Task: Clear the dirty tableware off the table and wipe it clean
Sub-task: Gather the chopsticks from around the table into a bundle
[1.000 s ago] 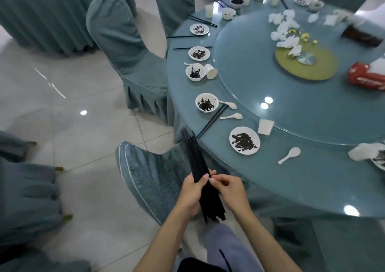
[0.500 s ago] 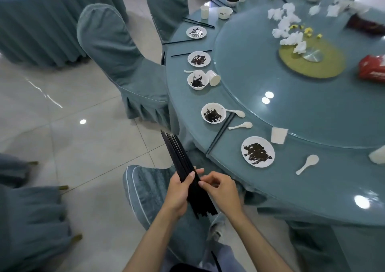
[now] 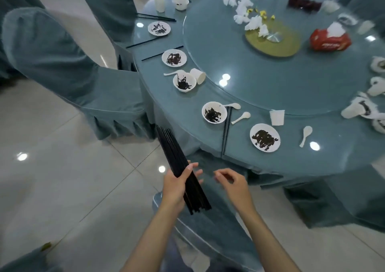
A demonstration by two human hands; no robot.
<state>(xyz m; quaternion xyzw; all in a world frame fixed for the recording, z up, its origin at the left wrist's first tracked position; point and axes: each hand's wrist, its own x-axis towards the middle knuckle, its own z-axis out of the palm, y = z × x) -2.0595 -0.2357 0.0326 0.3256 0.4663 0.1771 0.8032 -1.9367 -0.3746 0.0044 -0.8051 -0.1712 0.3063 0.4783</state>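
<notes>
My left hand (image 3: 177, 185) was clamped round a bundle of long black chopsticks (image 3: 175, 155), plastic or lacquer by their sheen. It sat low in the middle of the frame, just off the table's edge, and the sticks fanned up and to the left out of the fist. My right hand (image 3: 233, 183) hung just beside it, clear of the bundle, with its fingers loosely curled on nothing.

Up and to the right, a loose pair of black chopsticks (image 3: 226, 130) lay flat on the round blue-green glass-topped table (image 3: 291, 163). It was between a white bowl (image 3: 214, 112) smeared with dark sauce and a white plate (image 3: 265, 137) of dark leftovers, its lower end at the rim.

I judged the sticks light, stiff and slick. Flat on glass they would be awkward to pinch mid-length, so I reckoned the end at the rim was the place to take both together. The bundle looked ready to splay or slip, so it wanted a firm grip round its middle.
</notes>
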